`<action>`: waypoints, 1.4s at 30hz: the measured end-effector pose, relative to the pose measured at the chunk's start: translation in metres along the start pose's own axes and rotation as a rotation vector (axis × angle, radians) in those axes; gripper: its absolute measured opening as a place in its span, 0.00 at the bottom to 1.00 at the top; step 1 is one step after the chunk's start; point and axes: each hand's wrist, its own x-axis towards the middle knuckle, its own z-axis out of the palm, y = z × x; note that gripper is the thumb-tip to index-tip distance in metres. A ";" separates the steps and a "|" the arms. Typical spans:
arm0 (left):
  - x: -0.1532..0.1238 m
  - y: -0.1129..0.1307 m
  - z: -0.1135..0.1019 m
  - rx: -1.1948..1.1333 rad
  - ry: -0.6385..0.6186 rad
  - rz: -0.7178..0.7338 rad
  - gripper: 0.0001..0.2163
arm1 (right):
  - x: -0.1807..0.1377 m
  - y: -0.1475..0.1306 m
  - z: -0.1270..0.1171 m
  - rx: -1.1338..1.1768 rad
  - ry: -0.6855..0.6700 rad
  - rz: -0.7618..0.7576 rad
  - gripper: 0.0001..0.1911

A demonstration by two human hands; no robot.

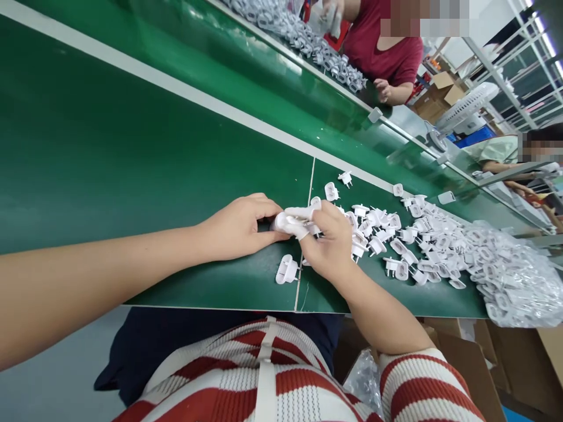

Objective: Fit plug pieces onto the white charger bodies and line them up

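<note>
Two hands (240,227) (333,239) grip a white piece (280,221) near the benchtop edge (220,307), with room leftward.

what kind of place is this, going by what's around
Probably a factory assembly or packing workshop: a long green worktop bears a spread of white plug pieces, and a co-worker in a red top is across from it at another heap of white parts.

No text, label, brand, number or sign can be read anywhere in the head camera's view.
</note>
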 end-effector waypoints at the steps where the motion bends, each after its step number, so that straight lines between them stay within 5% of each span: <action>1: 0.000 0.000 0.000 -0.004 0.002 0.011 0.14 | 0.000 0.000 0.000 -0.027 -0.002 -0.019 0.02; 6: 0.001 -0.001 0.001 0.019 0.007 0.017 0.15 | 0.004 -0.001 0.001 0.416 0.051 0.289 0.06; 10: -0.002 -0.001 -0.001 0.047 0.000 0.050 0.17 | 0.010 0.000 -0.002 0.579 0.203 0.362 0.12; 13: -0.005 0.000 -0.005 0.155 0.063 0.195 0.23 | 0.013 0.003 -0.004 0.564 0.279 0.390 0.15; 18: -0.011 0.001 -0.011 0.380 0.124 0.501 0.09 | 0.013 0.011 -0.004 0.546 0.297 0.395 0.16; 26: -0.014 0.001 -0.006 0.247 0.064 0.267 0.13 | 0.014 0.016 -0.004 0.451 0.307 0.351 0.18; 29: -0.015 0.005 -0.005 0.223 0.098 0.269 0.12 | 0.014 0.016 -0.005 0.456 0.329 0.334 0.18; 33: -0.016 0.007 -0.004 0.269 0.308 0.247 0.10 | 0.016 0.013 -0.007 0.483 0.405 0.296 0.17; 42: -0.009 0.004 0.000 0.282 0.217 0.242 0.11 | 0.017 0.019 -0.009 0.445 0.419 0.259 0.16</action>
